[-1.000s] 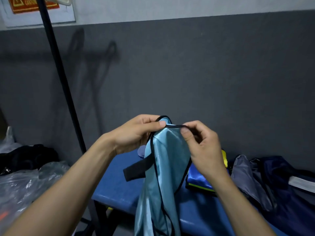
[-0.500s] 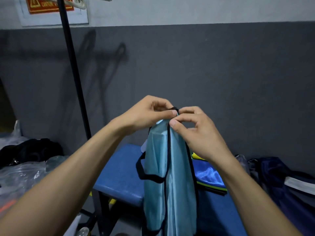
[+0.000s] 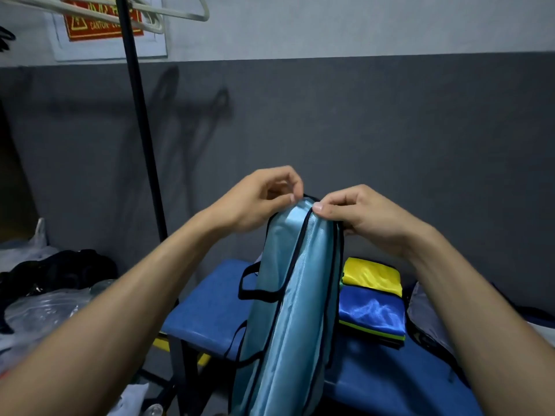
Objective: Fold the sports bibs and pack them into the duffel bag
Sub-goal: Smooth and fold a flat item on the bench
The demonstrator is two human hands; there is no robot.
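Figure: folding stage, light-blue bib held aloft. I read the step in hand as the first lengthwise fold of the light-blue bib (image 3: 288,295), which hangs from both hands above the blue bench (image 3: 210,313), its lower end running out of view at the bottom edge. My left hand (image 3: 258,202) pinches the top hem between thumb and forefinger; my right hand (image 3: 360,217) pinches the same black-trimmed hem just beside it, thumb on the near face, so both grips are clamped on the cloth with the two pinch points almost touching. The black side straps dangle to the left of the hanging cloth. A folded stack of bibs (image 3: 372,310), yellow and blue on top, lies on the bench just right of the hanging bib; the dark duffel bag (image 3: 426,319) shows only in part at the right edge, and I cannot tell whether it is open. In my judgement the next move calls for lowering the doubled bib onto the bench, folding it crosswise to the size of the stack, and keeping the loose straps tucked in. Against the frame one second earlier, the hands have risen and closed together, the top hem is no longer stretched between them, and the cloth now hangs as a narrower, doubled strip.
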